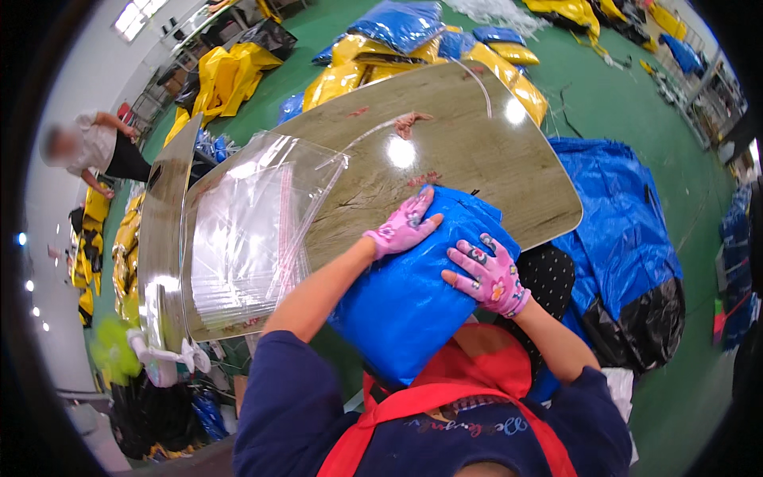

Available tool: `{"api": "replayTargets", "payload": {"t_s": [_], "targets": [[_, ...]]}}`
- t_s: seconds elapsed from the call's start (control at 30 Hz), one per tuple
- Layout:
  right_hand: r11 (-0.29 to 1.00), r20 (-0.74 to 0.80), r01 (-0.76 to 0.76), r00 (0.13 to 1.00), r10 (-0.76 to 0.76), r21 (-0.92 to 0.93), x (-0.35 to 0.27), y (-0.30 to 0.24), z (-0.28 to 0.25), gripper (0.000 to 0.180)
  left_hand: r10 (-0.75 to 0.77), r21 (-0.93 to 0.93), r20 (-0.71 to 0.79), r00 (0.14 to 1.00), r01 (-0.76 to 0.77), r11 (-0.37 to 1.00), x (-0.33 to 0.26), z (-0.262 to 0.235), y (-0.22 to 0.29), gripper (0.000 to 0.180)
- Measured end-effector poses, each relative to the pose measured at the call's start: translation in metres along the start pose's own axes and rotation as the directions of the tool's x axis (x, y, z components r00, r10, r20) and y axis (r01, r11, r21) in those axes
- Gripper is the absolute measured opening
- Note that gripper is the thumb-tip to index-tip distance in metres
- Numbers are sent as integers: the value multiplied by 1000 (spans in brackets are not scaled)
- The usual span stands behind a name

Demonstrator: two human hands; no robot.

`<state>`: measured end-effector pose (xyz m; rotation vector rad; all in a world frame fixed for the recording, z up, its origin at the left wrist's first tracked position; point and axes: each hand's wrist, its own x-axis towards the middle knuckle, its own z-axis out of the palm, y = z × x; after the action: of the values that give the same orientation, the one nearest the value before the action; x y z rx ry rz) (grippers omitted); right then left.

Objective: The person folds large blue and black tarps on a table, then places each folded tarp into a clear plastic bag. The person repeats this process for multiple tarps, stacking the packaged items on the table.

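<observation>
A folded blue plastic sheet [405,310] lies over the table's near edge and hangs down toward my lap. My left hand [404,226], in a pink patterned glove with bare fingertips, rests on its upper left edge, thumb apart from the fingers. On the right part of the sheet my right hand [490,280] lies flat with its fingers spread, in a matching glove. Neither hand appears to grip it. To the left of my left hand, a stack of clear plastic bags [246,230] lies on the wood-patterned table [493,175].
Blue and yellow packed bundles [397,32] are heaped beyond the table. A large blue and black tarp [620,222] lies at the right. A white fan [163,358] with green blades stands at the lower left. At the far left, a person [103,143] stands beyond another tabletop [163,230].
</observation>
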<state>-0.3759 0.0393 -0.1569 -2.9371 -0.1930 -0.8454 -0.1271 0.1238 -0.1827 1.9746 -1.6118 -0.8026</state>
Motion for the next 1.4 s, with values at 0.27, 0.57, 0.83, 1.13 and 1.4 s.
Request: {"api": "replayTargets", "payload": {"t_s": [0.27,0.57,0.83,1.13,1.4], "targets": [[254,58,-613,442,895,748,17,15,-53,11,-35,-877,-306,951,-267,399,-97,-10,29,88],[-406,562,-510,197,803,758,-38,26,-14,57,139,505,-303,943,35,863,35,-22,-26,25],[-460,558,-456,102,823,762,-47,24,-10,48,-112,-79,-542,833,82,993,143,-78,-110,40],[-508,636,-433,227,738,744,-38,23,-1,46,-154,555,-516,843,466,689,-166,-124,-218,38],[-498,589,-362,206,782,788,-51,9,-21,45,-111,404,-343,933,253,879,-151,-35,-96,49]]}}
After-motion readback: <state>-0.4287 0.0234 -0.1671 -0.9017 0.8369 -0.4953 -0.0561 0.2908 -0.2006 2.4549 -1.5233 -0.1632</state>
